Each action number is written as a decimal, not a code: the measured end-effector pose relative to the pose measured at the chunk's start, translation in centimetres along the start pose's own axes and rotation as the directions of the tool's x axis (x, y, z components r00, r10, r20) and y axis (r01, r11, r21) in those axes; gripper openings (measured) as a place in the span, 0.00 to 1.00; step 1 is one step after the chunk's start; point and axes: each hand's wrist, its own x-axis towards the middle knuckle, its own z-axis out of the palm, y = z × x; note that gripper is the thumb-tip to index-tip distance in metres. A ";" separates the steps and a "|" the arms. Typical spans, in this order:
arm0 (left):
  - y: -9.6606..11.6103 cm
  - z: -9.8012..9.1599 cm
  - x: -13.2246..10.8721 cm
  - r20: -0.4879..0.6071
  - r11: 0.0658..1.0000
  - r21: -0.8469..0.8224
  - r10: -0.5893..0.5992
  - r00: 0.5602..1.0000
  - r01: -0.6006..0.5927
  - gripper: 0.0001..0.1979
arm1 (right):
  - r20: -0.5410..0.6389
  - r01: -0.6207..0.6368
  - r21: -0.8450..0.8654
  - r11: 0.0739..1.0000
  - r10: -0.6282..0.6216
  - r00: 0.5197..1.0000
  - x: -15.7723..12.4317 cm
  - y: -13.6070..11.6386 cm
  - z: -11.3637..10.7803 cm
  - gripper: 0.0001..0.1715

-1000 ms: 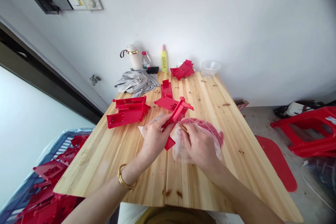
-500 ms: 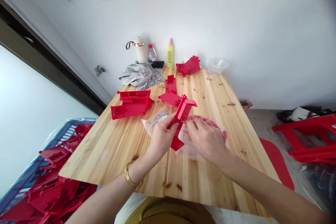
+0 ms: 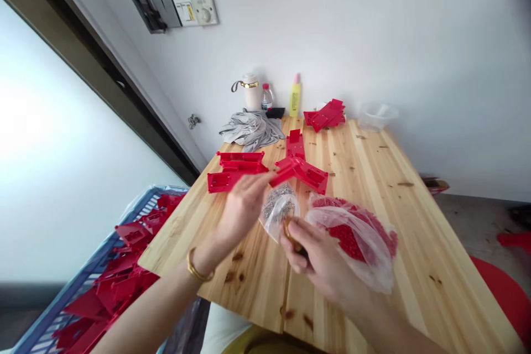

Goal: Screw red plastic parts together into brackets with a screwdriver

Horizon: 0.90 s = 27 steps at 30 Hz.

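Observation:
My left hand [image 3: 246, 202], blurred by motion, reaches over the table with its fingertips at one end of a red plastic part [image 3: 284, 172], which they seem to hold. That part is just over another red part [image 3: 313, 176] lying on the wood. Closer to me, my right hand [image 3: 317, 251] is closed around the amber handle of a screwdriver-like tool [image 3: 292, 235]; its tip is not clear. Just beyond the tool is a clear bag of small metal screws [image 3: 279, 204]. Right of it lies an open plastic bag of small red pieces [image 3: 352, 235].
Several red parts [image 3: 236, 168] sit at the left, more [image 3: 327, 115] at the back. A grey cloth [image 3: 253, 128], cup [image 3: 251, 94], bottle [image 3: 266, 98], yellow tube [image 3: 295, 99] and clear tub [image 3: 377, 116] line the wall. A blue basket [image 3: 103, 257] of red parts stands left.
My left hand has moved away from my right, taking the red part forward over the parts on the table. My right hand has drawn back from it, showing the amber handle. The view has shifted left.

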 end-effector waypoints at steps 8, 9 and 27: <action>-10.9 -2.6 5.2 0.130 0.832 0.538 0.073 0.989 -0.133 0.23 | 0.054 -0.020 -0.242 0.970 0.034 0.998 -2.0 2.4 -0.1 0.22; -11.7 -2.2 5.6 0.159 0.824 0.542 0.093 0.983 -0.166 0.24 | 0.048 0.002 -0.268 0.963 0.011 0.999 -2.1 2.4 -0.4 0.22; 2.2 7.0 -0.3 0.274 0.929 -0.157 0.366 0.889 -0.334 0.09 | -0.302 0.026 -0.344 0.938 -0.137 0.943 -8.7 3.3 -8.0 0.17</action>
